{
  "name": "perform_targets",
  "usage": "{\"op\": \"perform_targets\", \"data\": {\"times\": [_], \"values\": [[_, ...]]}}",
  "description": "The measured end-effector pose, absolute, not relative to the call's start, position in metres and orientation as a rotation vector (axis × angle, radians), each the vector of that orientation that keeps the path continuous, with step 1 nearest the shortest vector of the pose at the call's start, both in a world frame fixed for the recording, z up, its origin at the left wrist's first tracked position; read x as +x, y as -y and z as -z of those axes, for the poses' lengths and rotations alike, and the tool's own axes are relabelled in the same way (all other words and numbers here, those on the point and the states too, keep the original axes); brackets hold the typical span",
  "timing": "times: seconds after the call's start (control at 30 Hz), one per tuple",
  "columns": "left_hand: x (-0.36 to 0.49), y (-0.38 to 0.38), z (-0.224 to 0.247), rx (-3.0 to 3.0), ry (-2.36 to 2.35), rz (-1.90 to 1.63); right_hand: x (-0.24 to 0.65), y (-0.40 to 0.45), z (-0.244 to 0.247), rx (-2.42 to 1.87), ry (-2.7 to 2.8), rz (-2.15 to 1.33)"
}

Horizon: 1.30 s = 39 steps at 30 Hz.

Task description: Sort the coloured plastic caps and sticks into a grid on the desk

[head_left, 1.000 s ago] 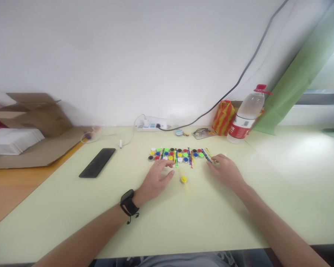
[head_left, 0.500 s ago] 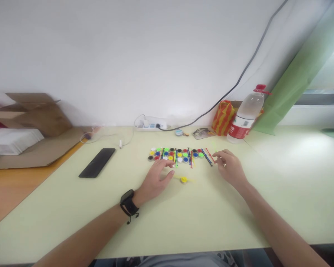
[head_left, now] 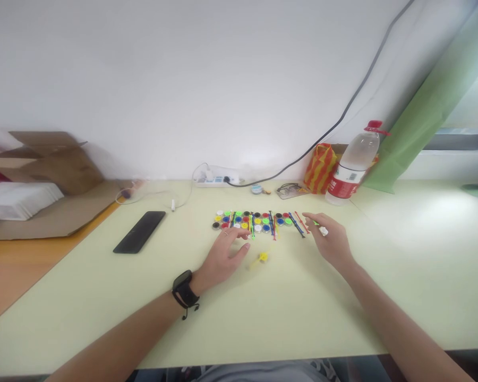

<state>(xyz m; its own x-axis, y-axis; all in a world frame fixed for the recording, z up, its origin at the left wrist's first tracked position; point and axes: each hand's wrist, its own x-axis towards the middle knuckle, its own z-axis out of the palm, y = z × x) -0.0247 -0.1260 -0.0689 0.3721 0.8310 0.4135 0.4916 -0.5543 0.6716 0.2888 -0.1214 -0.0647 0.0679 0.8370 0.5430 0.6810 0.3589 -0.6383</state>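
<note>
Palm down over the table, my left hand (head_left: 225,249) has its fingers apart, with nothing in them. Close to its thumb, a yellow spinner (head_left: 263,257) stands on the table, its thin bar blurred. My right hand (head_left: 330,236) is closed, its fingertips around a small white piece with a green part (head_left: 323,231), mostly hidden by the fingers. Beyond my hands, several round coloured discs (head_left: 266,228) lie in rows, with thin coloured sticks (head_left: 297,225) laid across and beside them. A red stick (head_left: 301,222) lies nearest to my right fingertips.
On the left are a black phone (head_left: 139,232) and a cardboard box (head_left: 59,164) with white stacked items. A power strip (head_left: 217,179) sits by the wall. At the back right stand a large bottle (head_left: 352,170) and a red-yellow bag (head_left: 321,168).
The yellow spinner's bar has turned from roughly level to a slant. My right fingers have shifted, showing more of the white and green piece. My left hand has stayed put.
</note>
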Motion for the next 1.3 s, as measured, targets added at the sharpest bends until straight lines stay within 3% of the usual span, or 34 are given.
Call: {"op": "perform_targets", "data": {"times": [0.47, 0.63, 0.87, 1.3], "values": [[-0.025, 0.125, 0.07, 2.203, -1.148, -1.036, 0.291, 0.118, 0.066, -1.407, 1.494, -0.669], [-0.025, 0.125, 0.07, 2.198, -1.151, -1.036, 0.294, 0.112, 0.073, -1.464, 1.672, -0.39], [-0.026, 0.125, 0.071, 2.208, -1.142, -1.042, 0.295, 0.116, 0.075, -1.739, 1.648, -0.49], [-0.026, 0.125, 0.071, 2.217, -1.133, -1.05, 0.303, 0.103, 0.097, -1.581, 1.78, -0.214]]}}
